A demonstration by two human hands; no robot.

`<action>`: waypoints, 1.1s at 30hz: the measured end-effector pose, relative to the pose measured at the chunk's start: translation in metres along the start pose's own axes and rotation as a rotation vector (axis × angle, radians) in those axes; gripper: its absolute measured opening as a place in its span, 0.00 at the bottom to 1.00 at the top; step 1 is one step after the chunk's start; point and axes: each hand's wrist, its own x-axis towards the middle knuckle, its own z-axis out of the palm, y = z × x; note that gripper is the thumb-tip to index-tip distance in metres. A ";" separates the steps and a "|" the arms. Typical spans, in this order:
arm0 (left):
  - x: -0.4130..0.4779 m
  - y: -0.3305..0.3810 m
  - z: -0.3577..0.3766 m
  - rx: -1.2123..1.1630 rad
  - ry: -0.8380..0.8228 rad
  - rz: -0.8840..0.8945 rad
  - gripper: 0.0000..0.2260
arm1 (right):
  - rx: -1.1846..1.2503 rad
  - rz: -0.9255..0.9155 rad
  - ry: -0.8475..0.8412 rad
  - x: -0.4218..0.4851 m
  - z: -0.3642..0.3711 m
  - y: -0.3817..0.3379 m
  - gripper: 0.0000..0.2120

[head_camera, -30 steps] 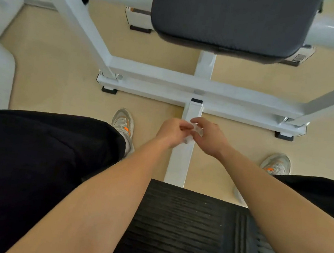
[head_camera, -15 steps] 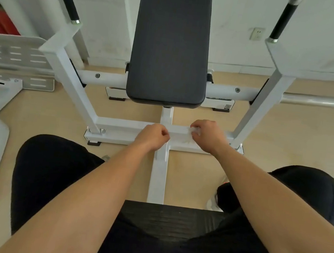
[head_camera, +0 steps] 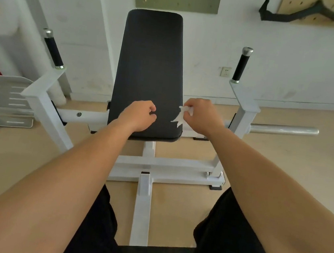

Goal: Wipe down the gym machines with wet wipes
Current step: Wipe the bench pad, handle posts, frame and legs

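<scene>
White wall [head_camera: 275, 55] backs one black pad [head_camera: 150, 65] just beyond two hands: right hand [head_camera: 202, 116] pinches one wipe [head_camera: 181, 116], left hand [head_camera: 140, 115] curls into a fist.

Both hands are held in front of the pad [head_camera: 151, 65], the left hand [head_camera: 139, 115] beside the right hand [head_camera: 202, 116], which pinches the wipe [head_camera: 181, 117].

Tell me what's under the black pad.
A white post drops from the pad to white floor beams. The pad hides its own mount; the left hand covers part of its lower edge.
</scene>
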 end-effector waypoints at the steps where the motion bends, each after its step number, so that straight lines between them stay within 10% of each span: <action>1: 0.016 -0.001 -0.003 -0.006 0.024 0.005 0.15 | -0.005 -0.010 0.012 0.016 -0.001 0.001 0.13; 17: 0.452 0.008 -0.093 0.051 0.375 0.220 0.11 | -0.148 0.076 0.214 0.452 -0.040 0.084 0.15; 33: 0.514 0.230 -0.390 0.136 0.083 0.015 0.14 | -0.177 -0.008 -0.041 0.563 -0.412 -0.046 0.12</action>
